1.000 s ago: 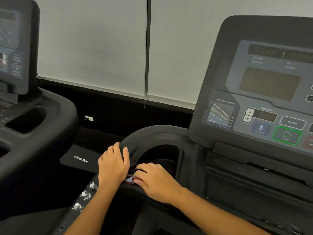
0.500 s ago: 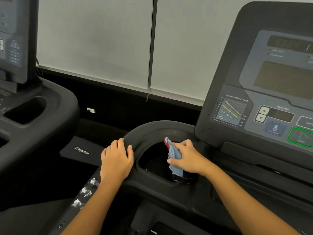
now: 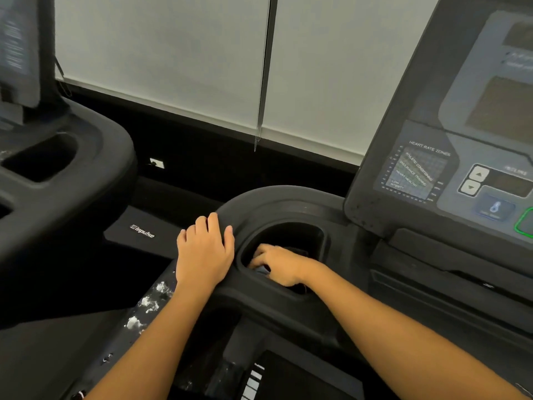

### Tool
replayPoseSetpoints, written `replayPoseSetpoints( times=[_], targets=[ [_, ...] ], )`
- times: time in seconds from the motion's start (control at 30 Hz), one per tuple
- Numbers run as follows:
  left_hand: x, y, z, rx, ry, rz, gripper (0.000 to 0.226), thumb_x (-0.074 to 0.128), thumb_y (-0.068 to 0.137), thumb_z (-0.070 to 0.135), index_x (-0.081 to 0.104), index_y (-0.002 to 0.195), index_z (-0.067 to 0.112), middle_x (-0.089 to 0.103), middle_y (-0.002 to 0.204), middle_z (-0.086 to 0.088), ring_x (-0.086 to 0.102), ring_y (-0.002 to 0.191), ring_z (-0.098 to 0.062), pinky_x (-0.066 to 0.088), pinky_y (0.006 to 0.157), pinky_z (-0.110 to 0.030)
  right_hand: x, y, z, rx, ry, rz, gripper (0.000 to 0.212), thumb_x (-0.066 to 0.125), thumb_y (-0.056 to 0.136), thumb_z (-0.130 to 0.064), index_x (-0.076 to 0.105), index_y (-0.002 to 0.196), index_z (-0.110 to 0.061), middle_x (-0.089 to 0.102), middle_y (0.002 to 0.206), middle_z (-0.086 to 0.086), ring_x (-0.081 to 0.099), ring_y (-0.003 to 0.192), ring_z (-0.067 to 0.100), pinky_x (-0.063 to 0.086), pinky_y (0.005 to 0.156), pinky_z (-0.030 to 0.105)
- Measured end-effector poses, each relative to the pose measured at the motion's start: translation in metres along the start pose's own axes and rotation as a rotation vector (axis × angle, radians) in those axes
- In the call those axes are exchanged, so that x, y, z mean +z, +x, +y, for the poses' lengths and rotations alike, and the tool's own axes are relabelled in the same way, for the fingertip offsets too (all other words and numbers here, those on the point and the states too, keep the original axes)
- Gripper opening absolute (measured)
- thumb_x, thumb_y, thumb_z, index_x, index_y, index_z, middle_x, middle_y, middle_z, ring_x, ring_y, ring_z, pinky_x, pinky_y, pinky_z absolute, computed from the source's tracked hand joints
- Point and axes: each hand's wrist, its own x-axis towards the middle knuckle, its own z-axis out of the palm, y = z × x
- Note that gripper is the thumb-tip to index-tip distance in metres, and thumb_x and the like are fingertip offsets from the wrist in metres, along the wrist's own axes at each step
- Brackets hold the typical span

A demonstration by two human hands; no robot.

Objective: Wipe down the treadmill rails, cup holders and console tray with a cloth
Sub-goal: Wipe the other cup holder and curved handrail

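A blue cloth (image 3: 262, 269) sits down inside the treadmill's left cup holder (image 3: 313, 236), a deep black oval well at the centre of the view. Only a small patch of the cloth shows, at the 9 o'clock side of the well, tucked under the fingers (image 3: 259, 254) of the right hand (image 3: 278, 265). That hand reaches into the well from 5 o'clock, its fingers curled down and pressed onto the cloth, grasping it against the inner wall.

The left hand (image 3: 203, 255) lies just outside the well at 9 o'clock, palm down on the rounded black rim of the console tray (image 3: 277, 202). Its fingers are spread and relaxed, holding nothing. Both forearms are bare and come up from the bottom edge of the view.

Below the left hand, toward 7 o'clock, the side rail (image 3: 145, 308) runs down, marked with white worn patches. At 2 o'clock rises the tilted console panel (image 3: 450, 157), with a heart rate zones chart, two arrow buttons and part of a green-ringed button at the right edge. At 10 o'clock stands a second treadmill (image 3: 72, 157), with its own dark cup holder. Behind both, from 11 to 1 o'clock, pale window blinds (image 3: 173, 53) hang, with a thin cord between them.
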Motion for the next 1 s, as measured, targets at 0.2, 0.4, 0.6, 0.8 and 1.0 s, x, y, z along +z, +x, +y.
replayPoseSetpoints(
  times=[0.2, 0.4, 0.6, 0.8, 1.0],
  targets=[
    [-0.001, -0.001, 0.000, 0.009, 0.010, -0.009, 0.053, 0.028, 0.090, 0.039, 0.057, 0.112, 0.001, 0.063, 0.094, -0.016, 0.063, 0.076, -0.034, 0.050, 0.080, -0.049, -0.001, -0.003, -0.005, -0.048, -0.219, 0.050, 0.037, 0.047, 0.096, -0.017, 0.052, 0.133, -0.020, 0.040, 0.134, 0.008, 0.040, 0.117, 0.029, 0.037, 0.101, 0.039],
    [-0.003, -0.003, -0.001, 0.011, 0.008, -0.026, 0.056, 0.027, 0.090, 0.041, 0.057, 0.117, 0.002, 0.064, 0.101, -0.016, 0.065, 0.081, -0.034, 0.048, 0.083, -0.050, 0.011, -0.011, 0.006, 0.147, -0.509, 0.209, 0.038, 0.049, 0.094, -0.013, 0.046, 0.132, -0.013, 0.047, 0.128, 0.015, 0.049, 0.111, 0.034, 0.042, 0.091, 0.041],
    [-0.005, -0.005, -0.001, 0.010, -0.003, -0.026, 0.057, 0.027, 0.089, 0.040, 0.057, 0.119, 0.002, 0.065, 0.104, -0.017, 0.065, 0.084, -0.035, 0.047, 0.086, -0.051, 0.007, -0.008, 0.004, 0.377, -0.902, 0.060, 0.041, 0.049, 0.094, -0.021, 0.044, 0.132, -0.007, 0.057, 0.120, 0.010, 0.054, 0.110, 0.028, 0.037, 0.098, 0.038],
    [-0.005, -0.006, -0.002, 0.004, 0.018, 0.003, 0.056, 0.028, 0.089, 0.039, 0.060, 0.115, 0.001, 0.066, 0.100, -0.017, 0.065, 0.079, -0.035, 0.048, 0.084, -0.053, -0.020, -0.006, -0.012, 0.351, -0.734, -0.295, 0.037, 0.044, 0.095, -0.018, 0.052, 0.129, -0.009, 0.051, 0.126, 0.010, 0.053, 0.109, 0.029, 0.042, 0.091, 0.037],
    [-0.003, -0.004, -0.001, 0.016, 0.016, 0.009, 0.056, 0.028, 0.089, 0.039, 0.061, 0.113, 0.001, 0.066, 0.099, -0.018, 0.065, 0.078, -0.035, 0.047, 0.084, -0.054, -0.037, -0.020, -0.025, 0.296, -0.413, -0.505, 0.038, 0.057, 0.091, -0.029, 0.060, 0.116, -0.001, 0.061, 0.102, 0.009, 0.054, 0.079, 0.021, 0.045, 0.065, 0.029]
  ],
)
